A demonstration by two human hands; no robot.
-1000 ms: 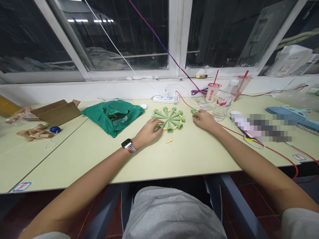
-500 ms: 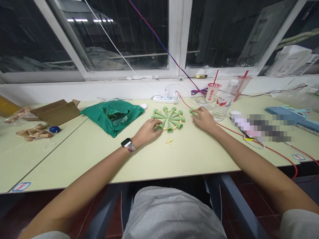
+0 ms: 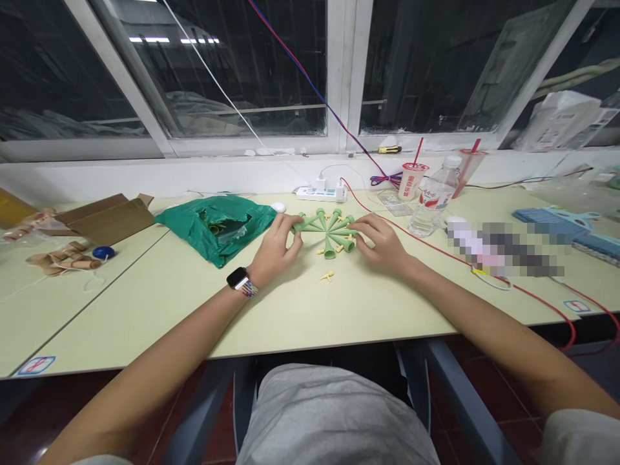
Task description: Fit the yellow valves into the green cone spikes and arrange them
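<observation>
Green cones (image 3: 330,234) fanned in star on worktop (image 3: 310,303), near middle of far edge. Left hand (image 3: 277,244), watch (image 3: 238,279) at wrist: grip narrow, fingers pinched on cone at star's left side. Right hand (image 3: 382,242): grip narrow, fingertips closed on cone at star's right side. Yellow bits (image 3: 328,276) lie among cones and just nearer front edge. Bag (image 3: 217,226) left of star. Bottle (image 3: 429,205), cup (image 3: 410,179) toward far right. Power strip (image 3: 320,192) at far edge.
</observation>
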